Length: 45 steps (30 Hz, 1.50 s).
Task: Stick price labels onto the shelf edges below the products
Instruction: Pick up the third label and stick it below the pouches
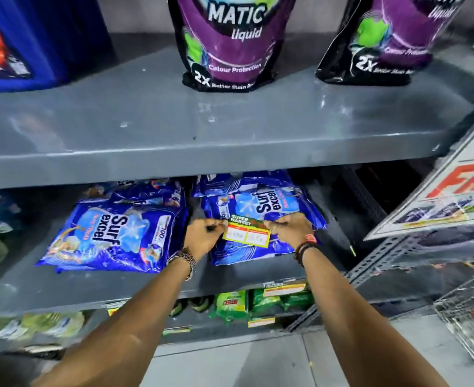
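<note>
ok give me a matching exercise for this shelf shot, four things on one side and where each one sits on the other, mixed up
Things:
1. purple Matic pouch
2. price label
3. left Surf Excel pack
4. green packets

Places:
A. lying flat on the middle shelf, left of the hands
B. standing on the top shelf
C. on the shelf below the middle one
D. held between the left hand and right hand

Pairs: 1-B, 2-D, 3-A, 4-C

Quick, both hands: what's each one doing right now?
Left hand: fingers pinched on the left edge of the price label.
Right hand: fingers pinched on the label's right edge.
</note>
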{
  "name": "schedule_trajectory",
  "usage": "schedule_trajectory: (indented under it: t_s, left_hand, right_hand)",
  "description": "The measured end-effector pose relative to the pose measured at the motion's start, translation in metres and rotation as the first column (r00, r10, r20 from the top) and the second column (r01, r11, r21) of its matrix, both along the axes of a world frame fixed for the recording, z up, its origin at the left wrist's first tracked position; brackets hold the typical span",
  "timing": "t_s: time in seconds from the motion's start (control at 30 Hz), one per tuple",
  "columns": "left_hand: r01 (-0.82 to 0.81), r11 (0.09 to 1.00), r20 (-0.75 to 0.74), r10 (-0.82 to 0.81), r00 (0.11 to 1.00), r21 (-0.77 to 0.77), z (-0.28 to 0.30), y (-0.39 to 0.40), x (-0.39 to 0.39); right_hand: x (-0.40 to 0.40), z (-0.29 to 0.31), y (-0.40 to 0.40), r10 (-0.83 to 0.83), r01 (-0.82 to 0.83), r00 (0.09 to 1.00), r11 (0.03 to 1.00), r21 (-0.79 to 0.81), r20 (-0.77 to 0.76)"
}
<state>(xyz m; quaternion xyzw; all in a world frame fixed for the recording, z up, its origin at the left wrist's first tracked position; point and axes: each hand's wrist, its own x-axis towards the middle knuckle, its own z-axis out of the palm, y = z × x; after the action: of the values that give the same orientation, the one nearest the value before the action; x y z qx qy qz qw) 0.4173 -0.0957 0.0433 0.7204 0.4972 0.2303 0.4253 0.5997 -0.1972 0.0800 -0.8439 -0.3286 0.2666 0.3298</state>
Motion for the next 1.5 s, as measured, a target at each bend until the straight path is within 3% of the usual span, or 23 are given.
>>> schedule_trajectory:
  t_s: [0.13, 0.27, 0.4, 0.6, 0.77, 1.0, 1.13, 1.5]
  left_hand:
    - [-0.041, 0.995, 0.098, 0.050, 0.994, -0.095, 0.004, -0.005, -0.002]
    - [0.002, 0.981, 0.255, 0.049, 0.966, -0.196, 0.026, -0.014, -0.012]
    - [0.079, 0.982, 0.341, -0.017, 0.940, -0.170, 0.049, -0.026, -0.025]
    - [0.138, 0.982, 0.390, -0.078, 0.918, -0.128, 0.080, -0.044, -0.038]
    - [0.110, 0.994, 0.494, -0.088, 0.865, -0.015, 0.109, -0.071, -0.039]
    - [0.008, 0.918, 0.513, -0.229, 0.827, 0.397, 0.174, -0.114, -0.021]
    - [-0.061, 0.872, 0.541, -0.245, 0.804, 0.486, 0.211, -0.121, -0.010]
    - [-0.078, 0.845, 0.470, -0.215, 0.856, 0.528, 0.230, -0.120, -0.005]
  right_hand:
    - [-0.005, 0.008, -0.003, 0.063, -0.062, 0.998, 0.998, 0.024, -0.002]
    - [-0.010, 0.022, -0.009, 0.029, -0.018, 0.998, 0.980, 0.199, -0.056]
    - [-0.016, 0.052, -0.023, 0.075, -0.037, 0.991, 0.948, 0.315, -0.108]
    - [-0.023, 0.082, -0.040, 0.104, -0.111, 0.994, 0.915, 0.388, 0.040]
    - [-0.028, 0.118, -0.070, 0.121, -0.195, 0.975, 0.864, 0.464, 0.185]
    - [-0.015, 0.190, -0.115, 0.022, -0.265, 0.915, 0.784, 0.562, 0.402]
    - [-0.009, 0.209, -0.124, -0.034, -0.241, 0.924, 0.723, 0.647, 0.382]
    - [-0.017, 0.213, -0.113, -0.177, -0.068, 0.945, 0.715, 0.695, 0.275]
